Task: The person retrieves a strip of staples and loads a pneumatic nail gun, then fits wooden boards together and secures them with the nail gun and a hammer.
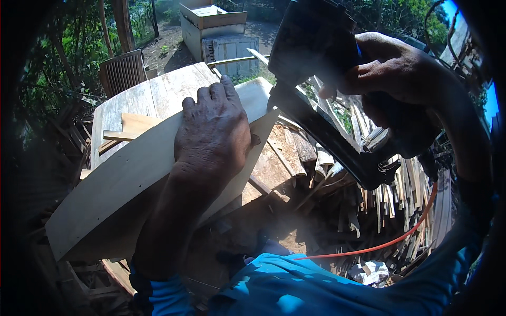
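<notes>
My right hand [398, 68] is wrapped round the handle of a black nail gun [316, 39]. The gun's nose is down at the far end of a pale wooden board [113, 184], and its long magazine slants toward the lower right. My left hand [213, 124] grips the upper edge of this board, fingers over the top and thumb on the right side. A second pale wooden panel [261, 139] meets the first at the far end, making a pointed corner. Whether the nose touches the wood I cannot tell.
A pale worktable [174, 84] with loose wood pieces [137, 124] stands beyond the boards. An orange hose [390, 244] curves along the right. Stacked wood strips [400, 184] lie at the right. A wooden box [211, 29] and a slatted brown panel [124, 73] stand farther back.
</notes>
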Tool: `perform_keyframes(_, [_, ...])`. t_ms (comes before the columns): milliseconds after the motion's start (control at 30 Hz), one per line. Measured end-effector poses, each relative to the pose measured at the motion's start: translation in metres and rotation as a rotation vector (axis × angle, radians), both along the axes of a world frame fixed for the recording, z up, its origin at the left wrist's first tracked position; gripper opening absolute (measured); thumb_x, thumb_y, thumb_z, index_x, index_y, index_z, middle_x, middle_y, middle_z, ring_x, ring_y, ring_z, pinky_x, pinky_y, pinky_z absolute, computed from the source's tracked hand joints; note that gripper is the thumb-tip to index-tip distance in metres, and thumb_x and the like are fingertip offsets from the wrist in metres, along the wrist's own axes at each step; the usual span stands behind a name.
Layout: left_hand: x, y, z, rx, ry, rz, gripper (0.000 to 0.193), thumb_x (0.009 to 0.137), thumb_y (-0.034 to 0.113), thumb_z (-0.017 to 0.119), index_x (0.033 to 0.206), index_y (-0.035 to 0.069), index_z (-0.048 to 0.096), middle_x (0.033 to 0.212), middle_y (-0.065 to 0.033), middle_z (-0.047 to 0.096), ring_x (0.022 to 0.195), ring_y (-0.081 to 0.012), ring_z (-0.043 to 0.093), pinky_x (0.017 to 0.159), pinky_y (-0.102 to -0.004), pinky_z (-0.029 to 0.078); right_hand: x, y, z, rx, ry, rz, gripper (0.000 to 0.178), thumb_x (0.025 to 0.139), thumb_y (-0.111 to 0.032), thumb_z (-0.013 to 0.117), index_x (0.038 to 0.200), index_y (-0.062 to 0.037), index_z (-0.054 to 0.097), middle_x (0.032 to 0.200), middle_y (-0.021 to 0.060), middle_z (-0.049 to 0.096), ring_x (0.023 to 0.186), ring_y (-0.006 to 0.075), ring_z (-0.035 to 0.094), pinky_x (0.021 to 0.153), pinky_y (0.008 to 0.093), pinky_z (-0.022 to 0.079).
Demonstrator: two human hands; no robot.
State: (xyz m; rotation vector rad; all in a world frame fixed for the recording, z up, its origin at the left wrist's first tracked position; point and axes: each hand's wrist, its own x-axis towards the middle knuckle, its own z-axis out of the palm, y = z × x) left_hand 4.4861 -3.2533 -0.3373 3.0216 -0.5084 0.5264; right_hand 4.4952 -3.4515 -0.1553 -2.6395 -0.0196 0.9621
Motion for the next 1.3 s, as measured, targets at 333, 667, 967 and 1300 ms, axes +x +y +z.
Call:
perform_keyframes(333, [-0.056,0.071,-0.007,0.084,-0.085,0.246,0.081,0.085,0.057,0.058,0.142,0.003,0.039,0.106,-0.0139,0.054,0.095,-0.029,0.054,0.085,-0.0408,0.04,-0.009,0.03,-0.004,0.222,-0.171,0.128,0.033,0.094,-0.037,0.061,0.102,-0.0056,0.061,0.076,0.0018,0.065,0.066,0.0113,0.062,0.059,0.0282,0.051])
perform_keyframes(667, [-0.056,0.073,-0.005,0.079,-0.072,0.22,0.076,0.088,0.055,0.056,0.139,0.0,0.043,0.106,-0.0152,0.055,0.098,-0.0272,0.054,0.084,-0.0423,0.04,-0.013,0.061,0.026,0.173,0.135,-0.079,0.032,0.094,-0.036,0.06,0.103,-0.005,0.061,0.075,0.0028,0.065,0.066,0.0118,0.063,0.059,0.0282,0.051])
perform_keyframes(967, [-0.054,0.075,-0.004,0.073,-0.06,0.21,0.075,0.087,0.051,0.058,0.138,-0.002,0.043,0.106,-0.0154,0.055,0.098,-0.0274,0.053,0.085,-0.0426,0.04,-0.015,0.026,-0.034,0.28,-0.637,0.158,0.037,0.082,-0.018,0.071,0.115,-0.0033,0.066,0.098,0.0101,0.066,0.098,0.0157,0.063,0.09,0.0323,0.048])
perform_keyframes(1300, [-0.055,0.075,-0.007,0.082,-0.097,0.198,0.076,0.086,0.051,0.061,0.138,-0.002,0.043,0.107,-0.0161,0.055,0.097,-0.0272,0.052,0.084,-0.0432,0.04,-0.021,0.032,-0.034,0.351,-0.578,0.183,0.037,0.08,-0.016,0.072,0.115,-0.0035,0.065,0.097,0.0101,0.067,0.094,0.0171,0.064,0.087,0.033,0.05])
